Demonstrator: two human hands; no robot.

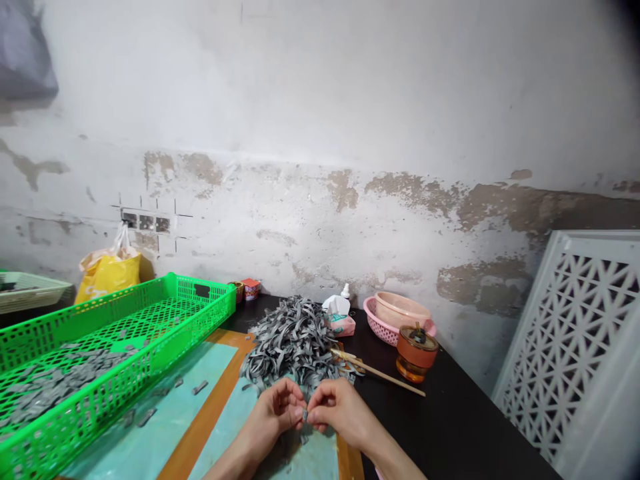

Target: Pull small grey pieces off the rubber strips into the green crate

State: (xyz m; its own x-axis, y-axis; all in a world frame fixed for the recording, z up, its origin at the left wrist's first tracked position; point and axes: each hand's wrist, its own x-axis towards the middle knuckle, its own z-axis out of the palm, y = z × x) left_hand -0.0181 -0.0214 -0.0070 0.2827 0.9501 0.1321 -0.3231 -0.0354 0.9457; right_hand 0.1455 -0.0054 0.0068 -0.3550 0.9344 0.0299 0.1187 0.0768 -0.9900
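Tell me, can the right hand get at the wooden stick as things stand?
Probably yes: the wooden stick lies on the dark tabletop just beyond the right hand, and nothing visible blocks its near end. The hand looks busy, though, meeting the left hand at a small grey piece.

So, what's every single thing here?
table: one, black, underneath
crate: one, green, left
strip pile: one, grey, middle
pieces: many, grey, mostly in crate
taped sheeting: uncounted, teal, on table
tray: one, pale, far left
bag: one, yellow, behind crate
tubs: two, reddish, past crate
tissue pack: one, pink, beside pile
bottle: one, white, behind tissue pack
basket: one, pink, back right
bowl: one, peach, in basket
jar: one, amber, near basket
stick: at least one, tan, beside pile
panel: one, white, right
wall: one, white, behind
hanging item: one, grey, top left
left hand, right hand: two, front
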